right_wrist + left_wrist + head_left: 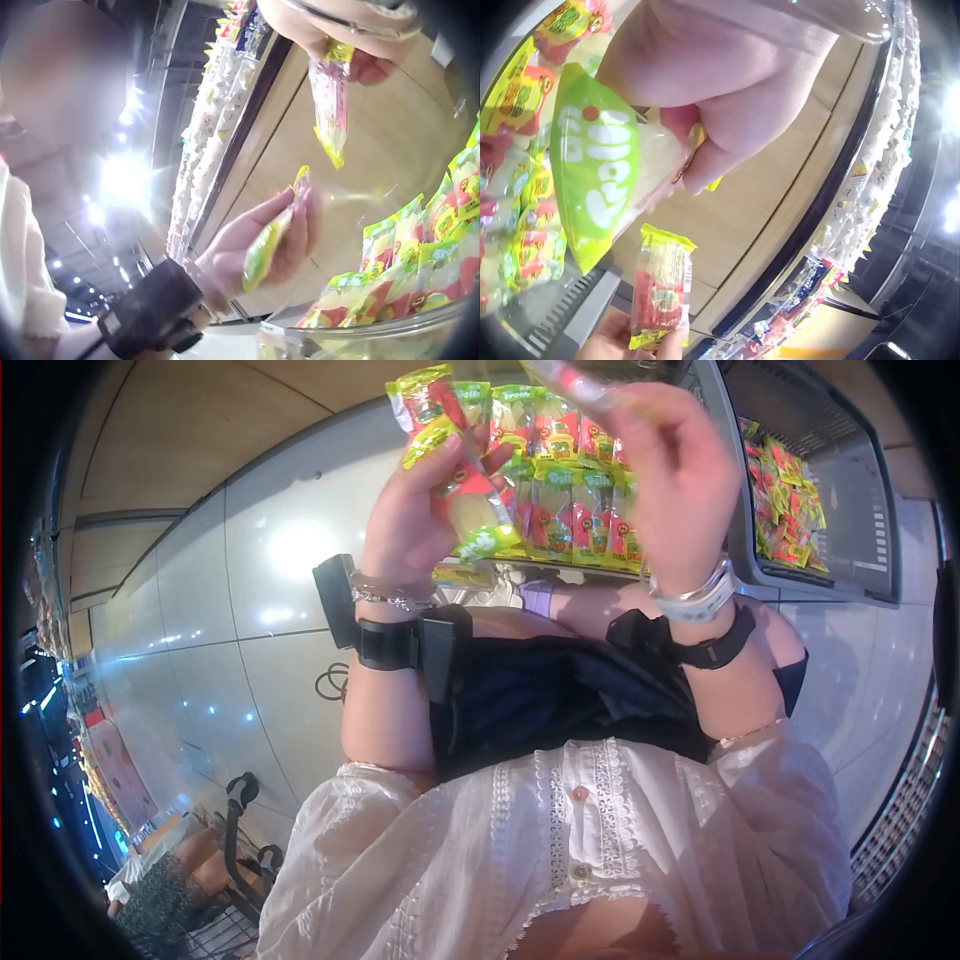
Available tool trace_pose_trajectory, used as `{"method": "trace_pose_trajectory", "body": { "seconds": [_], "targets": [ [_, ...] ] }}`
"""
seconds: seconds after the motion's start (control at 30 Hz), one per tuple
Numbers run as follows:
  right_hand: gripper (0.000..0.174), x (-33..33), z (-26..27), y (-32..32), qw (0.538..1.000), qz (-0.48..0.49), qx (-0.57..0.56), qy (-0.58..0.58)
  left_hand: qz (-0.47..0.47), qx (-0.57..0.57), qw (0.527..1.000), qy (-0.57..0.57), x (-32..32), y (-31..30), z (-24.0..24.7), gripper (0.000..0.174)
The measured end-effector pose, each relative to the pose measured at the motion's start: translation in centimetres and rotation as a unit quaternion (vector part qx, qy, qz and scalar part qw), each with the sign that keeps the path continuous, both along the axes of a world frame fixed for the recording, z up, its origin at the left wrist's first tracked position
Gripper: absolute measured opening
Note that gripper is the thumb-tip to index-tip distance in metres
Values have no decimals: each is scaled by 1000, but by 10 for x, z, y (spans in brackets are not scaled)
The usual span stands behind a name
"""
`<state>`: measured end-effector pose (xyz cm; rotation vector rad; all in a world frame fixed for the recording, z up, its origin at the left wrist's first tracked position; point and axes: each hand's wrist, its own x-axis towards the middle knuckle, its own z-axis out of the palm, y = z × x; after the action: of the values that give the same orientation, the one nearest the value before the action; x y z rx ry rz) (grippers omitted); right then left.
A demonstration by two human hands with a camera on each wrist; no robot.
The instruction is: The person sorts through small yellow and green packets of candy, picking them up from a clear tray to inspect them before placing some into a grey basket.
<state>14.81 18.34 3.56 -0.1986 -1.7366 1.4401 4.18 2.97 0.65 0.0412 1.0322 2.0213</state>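
Note:
My left hand (408, 510) grips clear-and-red candy packets; one packet (425, 402) sticks up above the fingers and another (480, 528) hangs below them. In the left wrist view a green packet end (592, 165) with white "Trolli" lettering shows close up beside that hand. My right hand (690, 480), raised over the display at the right, pinches a single candy packet (660, 289) by one end. From the right wrist, this packet (330, 105) points downward, apart from the left hand (251, 244). Rows of similar packets (555, 435) stand upright behind both hands.
At the right a grey plastic crate (735, 470) holds a heap of similar packets (785, 500). A wooden panel (705, 240) rises behind the hands, with hanging white packets (874, 180) above it. Tiled floor (200, 600) lies left, with a shopping cart (240, 830) lower left.

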Motion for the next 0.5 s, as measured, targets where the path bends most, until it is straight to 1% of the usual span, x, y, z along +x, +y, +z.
{"method": "trace_pose_trajectory", "body": {
  "seconds": [0.03,0.07,0.1,0.17,0.23,0.3,0.33,0.4,0.43,0.47,0.5],
  "targets": [
    [6,1,2,-5,1000,3,2,1,-11,42,998,-53,1,2,-1,33],
    [10,1,3,-11,982,27,184,-6,-14,74,996,-41,5,3,0,34],
    [15,1,4,-16,931,49,361,-13,-11,75,996,-39,8,3,1,34],
    [16,-2,-5,-23,930,49,365,-12,-5,108,993,-39,11,3,4,35],
    [18,-2,-4,-24,928,50,370,-13,5,109,994,-28,15,6,9,35],
    [17,0,4,-21,916,72,392,-34,11,111,992,63,16,7,7,35],
    [17,0,4,-18,916,73,394,-33,12,112,992,64,16,8,7,35],
    [20,-1,1,-9,959,85,271,-20,24,22,985,171,16,10,8,38],
    [20,-2,2,-6,958,84,272,-21,23,23,985,170,17,10,9,38],
    [23,-2,5,-2,979,73,165,-90,16,-2,982,189,20,10,13,39],
    [26,-2,6,2,984,61,55,-158,9,-26,978,207,23,10,16,40]
  ]
}}
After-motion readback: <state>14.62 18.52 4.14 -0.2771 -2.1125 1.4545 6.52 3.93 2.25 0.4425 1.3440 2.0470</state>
